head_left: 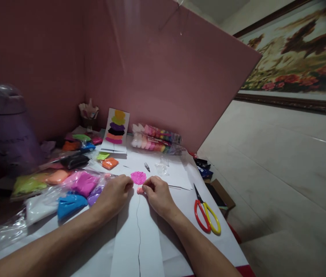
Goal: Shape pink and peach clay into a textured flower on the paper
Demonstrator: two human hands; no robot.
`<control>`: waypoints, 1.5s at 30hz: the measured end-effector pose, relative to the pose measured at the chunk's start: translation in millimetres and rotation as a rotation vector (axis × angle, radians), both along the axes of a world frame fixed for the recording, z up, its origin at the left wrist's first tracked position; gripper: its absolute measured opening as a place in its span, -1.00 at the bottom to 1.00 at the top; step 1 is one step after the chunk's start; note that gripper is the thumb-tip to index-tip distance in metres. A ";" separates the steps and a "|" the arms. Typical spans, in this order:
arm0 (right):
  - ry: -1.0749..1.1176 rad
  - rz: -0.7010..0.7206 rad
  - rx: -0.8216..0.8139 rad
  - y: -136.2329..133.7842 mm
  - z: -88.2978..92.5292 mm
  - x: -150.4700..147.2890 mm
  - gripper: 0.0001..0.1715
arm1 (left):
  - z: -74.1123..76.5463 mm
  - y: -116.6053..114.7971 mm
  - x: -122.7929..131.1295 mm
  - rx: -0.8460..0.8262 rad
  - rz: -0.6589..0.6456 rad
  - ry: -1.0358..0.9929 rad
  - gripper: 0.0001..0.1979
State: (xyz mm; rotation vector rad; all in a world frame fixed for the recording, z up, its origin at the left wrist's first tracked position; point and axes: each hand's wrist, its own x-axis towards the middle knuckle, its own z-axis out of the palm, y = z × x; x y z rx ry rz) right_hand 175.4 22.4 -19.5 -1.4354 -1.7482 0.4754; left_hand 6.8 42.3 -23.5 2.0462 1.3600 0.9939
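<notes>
A long white card (148, 246) lies in front of me, with a wavy dark line running down its middle. Ridged magenta modelling clay (138, 177) is pressed onto it in a rounded patch. Just below that patch sits a small lump of coral clay (140, 190). The thumb and fingertips of my right hand (159, 195) close on the lump's right side. My left hand (119, 193) is closed, fingers curled together at the card's left edge near the magenta patch; whatever its fingertips hold is hidden.
Bagged clay (73, 204) in several colours fills the left side, near a purple container (5, 130). A small fork (147, 167) lies beyond my hands, red-and-yellow scissors (206, 215) at right. Behind stand a striped sample card (116, 130) and clay packs (155, 139).
</notes>
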 end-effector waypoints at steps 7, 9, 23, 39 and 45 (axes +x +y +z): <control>0.076 0.045 -0.043 -1.8 3.5 0.6 -0.85 | 3.0 -11.5 -1.0 0.047 -0.063 0.337 -0.70; 0.050 0.057 -0.021 -3.2 3.3 -1.0 -0.87 | 4.9 -14.9 -0.1 0.040 -0.091 0.421 -0.68; -0.036 0.096 0.082 -7.7 5.3 -0.3 -0.72 | 6.8 -16.3 2.6 -0.009 -0.068 0.390 -0.67; -0.285 0.060 0.077 -14.5 10.0 -4.0 -0.72 | 9.3 -18.9 0.0 -0.037 -0.089 0.364 -0.63; -0.316 0.094 0.056 -15.4 4.9 -7.0 -0.72 | 6.5 -18.2 0.2 -0.027 -0.134 0.419 -0.57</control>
